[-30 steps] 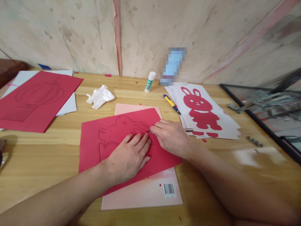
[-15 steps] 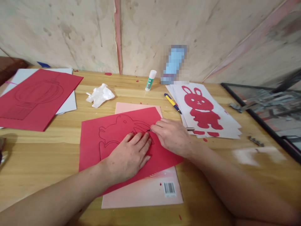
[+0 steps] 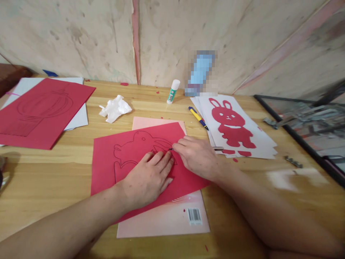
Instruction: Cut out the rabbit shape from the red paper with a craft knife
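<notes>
A sheet of red paper (image 3: 107,151) bears a rabbit drawn in dark outline and lies askew on a pale pink booklet (image 3: 161,226) with a barcode. My left hand (image 3: 151,176) rests flat on the sheet, fingers stretched out over part of the drawing. Just right of those fingertips, my right hand (image 3: 194,156) is closed around a slim metal craft knife (image 3: 219,149). Its dark tip touches the paper near the rabbit's ear lines, and its silver end sticks out behind the hand. Most of its handle is hidden by my fingers.
Behind the booklet are a crumpled tissue (image 3: 115,109), a glue stick (image 3: 173,92) and a yellow-blue pen (image 3: 198,118). White sheets with a red paper rabbit (image 3: 231,122) lie right, beside a black-framed panel (image 3: 299,138). Red paper with a lantern drawing (image 3: 35,126) lies left.
</notes>
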`<control>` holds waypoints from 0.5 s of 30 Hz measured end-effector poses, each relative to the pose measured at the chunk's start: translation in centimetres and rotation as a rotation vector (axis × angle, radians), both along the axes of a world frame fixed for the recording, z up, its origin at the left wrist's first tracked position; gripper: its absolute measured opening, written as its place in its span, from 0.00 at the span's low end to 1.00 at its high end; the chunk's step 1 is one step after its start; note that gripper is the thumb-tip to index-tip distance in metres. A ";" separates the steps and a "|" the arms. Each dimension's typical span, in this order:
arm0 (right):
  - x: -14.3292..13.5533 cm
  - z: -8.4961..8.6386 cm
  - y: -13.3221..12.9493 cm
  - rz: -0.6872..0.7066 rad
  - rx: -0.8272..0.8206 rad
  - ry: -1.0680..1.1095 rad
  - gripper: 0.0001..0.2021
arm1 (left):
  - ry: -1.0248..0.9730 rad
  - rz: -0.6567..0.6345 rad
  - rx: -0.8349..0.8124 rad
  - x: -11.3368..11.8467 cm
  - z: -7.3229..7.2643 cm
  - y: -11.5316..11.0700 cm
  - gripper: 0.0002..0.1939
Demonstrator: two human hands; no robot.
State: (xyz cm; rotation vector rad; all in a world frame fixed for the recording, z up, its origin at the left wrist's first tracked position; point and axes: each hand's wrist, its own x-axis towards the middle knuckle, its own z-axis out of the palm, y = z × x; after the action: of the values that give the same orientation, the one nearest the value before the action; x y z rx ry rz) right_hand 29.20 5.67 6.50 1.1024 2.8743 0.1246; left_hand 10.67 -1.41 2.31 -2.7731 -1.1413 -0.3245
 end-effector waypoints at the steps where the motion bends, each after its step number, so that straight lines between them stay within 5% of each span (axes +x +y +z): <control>1: -0.1 0.1 0.0 0.001 -0.001 -0.008 0.12 | -0.001 -0.001 0.003 0.0 0.0 0.0 0.24; 15: -0.2 0.5 0.1 0.013 -0.039 -0.049 0.13 | -0.003 0.011 0.008 0.0 0.0 0.1 0.24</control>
State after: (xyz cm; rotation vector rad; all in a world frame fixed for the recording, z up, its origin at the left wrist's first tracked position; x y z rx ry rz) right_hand 28.97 5.77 6.99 1.0586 2.8291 0.0946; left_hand 10.72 -1.35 2.33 -2.7591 -1.1529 -0.3320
